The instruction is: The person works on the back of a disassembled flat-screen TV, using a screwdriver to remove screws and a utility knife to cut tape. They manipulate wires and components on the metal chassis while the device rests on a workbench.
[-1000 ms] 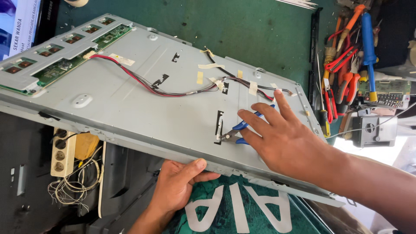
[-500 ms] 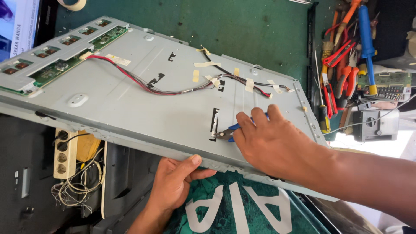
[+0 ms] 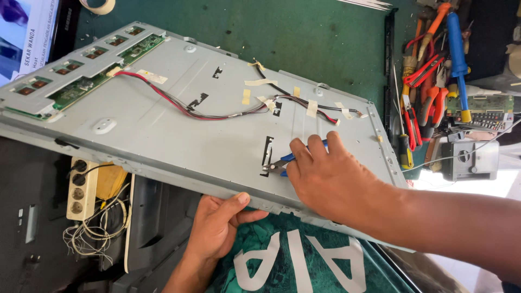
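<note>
1. The left hand (image 3: 217,228) grips the near edge of the grey metal panel (image 3: 163,135) from below.
2. The right hand (image 3: 325,182) closes on blue-handled pliers (image 3: 279,164) lying on the panel, just above the left hand.

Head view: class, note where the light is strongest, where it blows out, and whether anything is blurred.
Head view: even daylight on the grey panel, soft shadow under the right hand holding blue pliers; the lower right corner beside the tools is blown out white; left hand sharp, no motion blur.
</note>
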